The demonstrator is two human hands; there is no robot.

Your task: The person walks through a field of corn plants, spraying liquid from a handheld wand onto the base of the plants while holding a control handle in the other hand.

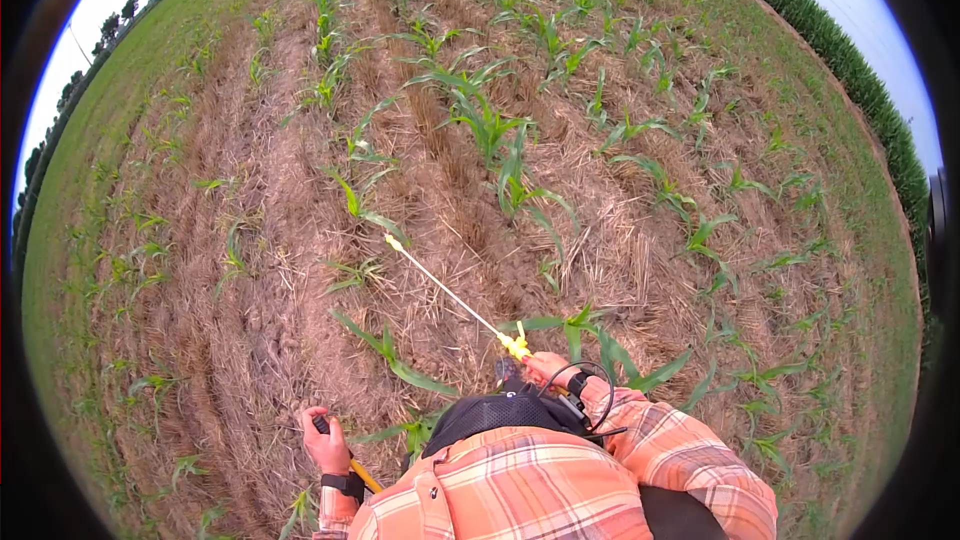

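Note:
My right hand (546, 368) is closed round the yellow handle end of a spray wand (447, 289). The thin pale tube slants up and left, and its yellow nozzle (393, 241) hangs near a young corn plant (350, 198). A dark hose (606, 390) loops beside my right wrist. Low on the left, my left hand (325, 442) is wrapped round the black grip of a yellow lever (366, 475). The lever's lower end is hidden behind my plaid sleeve and body.
Rows of young corn (487, 127) run away from me through dry straw and bare soil (290, 240). More corn leaves (395, 355) stand close to my legs. A tall green crop (830, 30) borders the right side, and trees line the far left.

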